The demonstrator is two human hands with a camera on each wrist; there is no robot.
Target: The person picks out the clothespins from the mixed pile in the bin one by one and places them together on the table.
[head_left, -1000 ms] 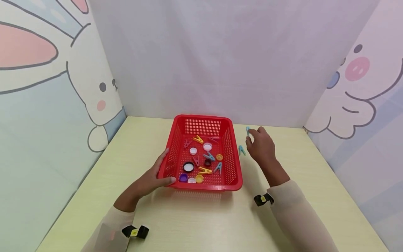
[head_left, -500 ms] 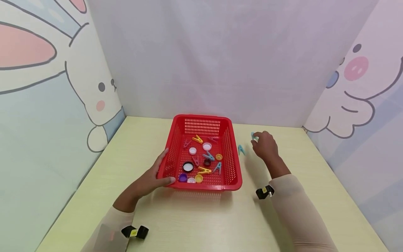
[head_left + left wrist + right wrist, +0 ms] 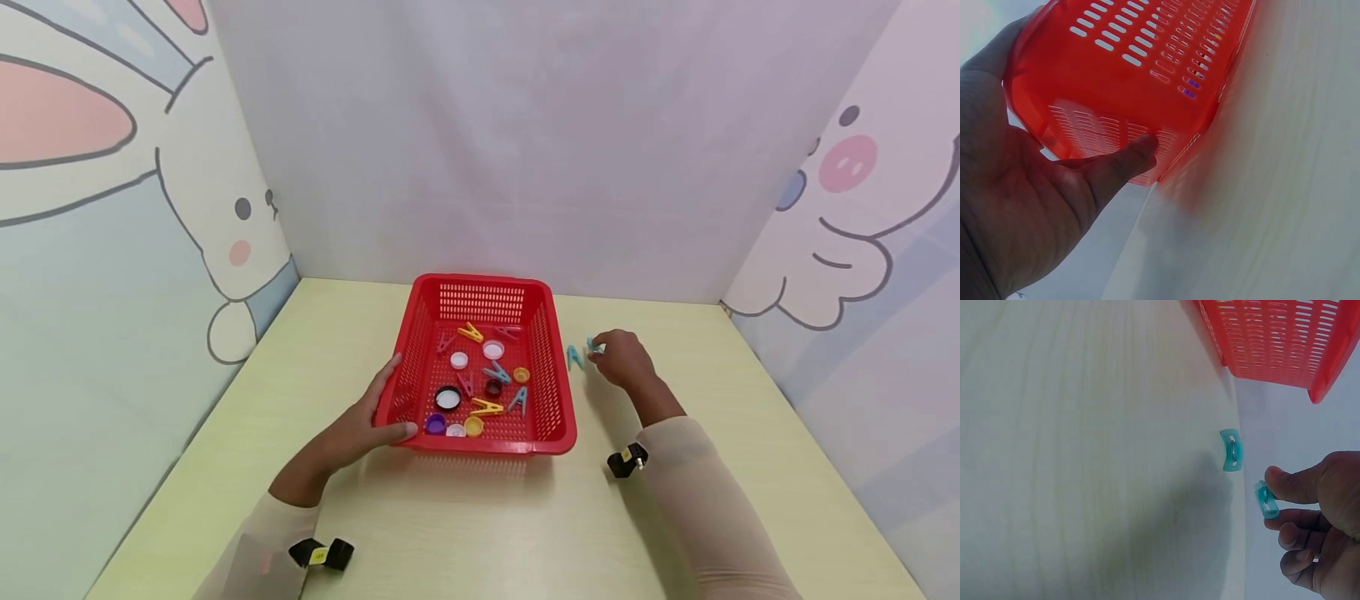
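My left hand [image 3: 348, 433] grips the near left corner of a red plastic basket [image 3: 555, 442], thumb over the front rim and fingers along the left side. To the right of the basket, my right hand [image 3: 626, 360] pinches a light blue clothespin [image 3: 1266, 500] between thumb and index finger. A second light blue clothespin [image 3: 575, 357] stands on the table between that hand and the basket wall. Inside the basket lie yellow clothespins [image 3: 487, 407], pink clothespins [image 3: 466, 384], blue clothespins [image 3: 519, 401] and several bottle caps, among them a black-rimmed cap [image 3: 448, 398] and a purple cap [image 3: 436, 424].
The basket rests on a pale wooden table [image 3: 465, 533], its far end towards a light grey back wall [image 3: 495, 150]. Cartoon-printed panels [image 3: 187, 275] rise on both sides. A black strap device [image 3: 627, 460] is worn at each wrist.
With the clothespin pinched, my right hand first shifted right, then came back left and nearer, alongside the standing clothespin. The left hand and basket have stayed put.
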